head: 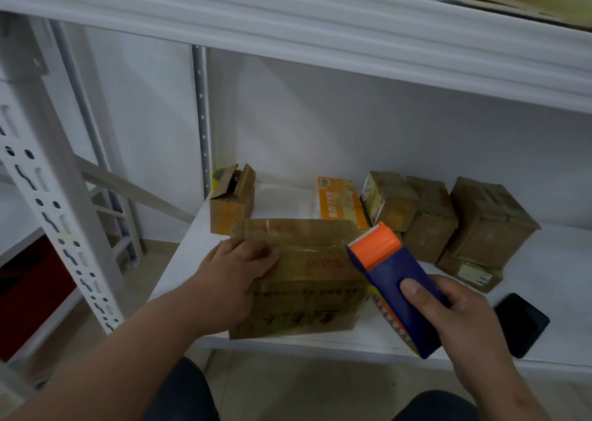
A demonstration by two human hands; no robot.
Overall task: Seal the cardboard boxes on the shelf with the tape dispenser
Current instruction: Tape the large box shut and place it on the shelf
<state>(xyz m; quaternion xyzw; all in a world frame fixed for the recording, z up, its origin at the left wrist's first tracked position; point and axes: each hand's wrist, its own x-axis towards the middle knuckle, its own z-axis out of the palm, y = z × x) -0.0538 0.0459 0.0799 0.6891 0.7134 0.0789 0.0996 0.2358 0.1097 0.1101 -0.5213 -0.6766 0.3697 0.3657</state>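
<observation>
Red print on the cardboard box (301, 270) blurs; left hand (237, 270) flat, right hand (455, 311) clamping tape dispenser (394, 279).

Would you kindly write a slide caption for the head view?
Left hand steadies a cardboard box on the shelf while the right hand grips the tape dispenser.

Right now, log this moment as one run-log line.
left hand: flat on big box | right hand: grips tape dispenser, raised above box's right end | small box: flaps open
</observation>
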